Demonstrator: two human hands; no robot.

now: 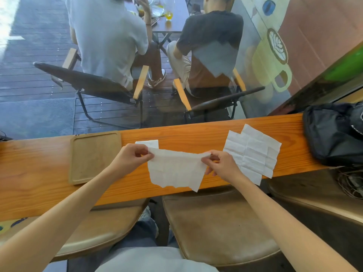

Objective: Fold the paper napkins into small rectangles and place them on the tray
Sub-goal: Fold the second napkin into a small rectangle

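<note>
A white paper napkin [175, 169] hangs unfolded above the wooden counter, held by its two top corners. My left hand [131, 157] pinches the left corner and my right hand [221, 164] pinches the right corner. Behind the held napkin a small folded napkin [149, 143] lies on the counter. A few unfolded creased napkins [253, 152] are spread flat to the right of my right hand. The wooden tray [94, 156] lies to the left of my left hand with nothing on it.
The long wooden counter [49, 185] runs along a window. A black bag [334, 132] sits at its right end. Brown stool seats [216, 222] are below the counter's near edge. Two people sit on chairs outside the glass.
</note>
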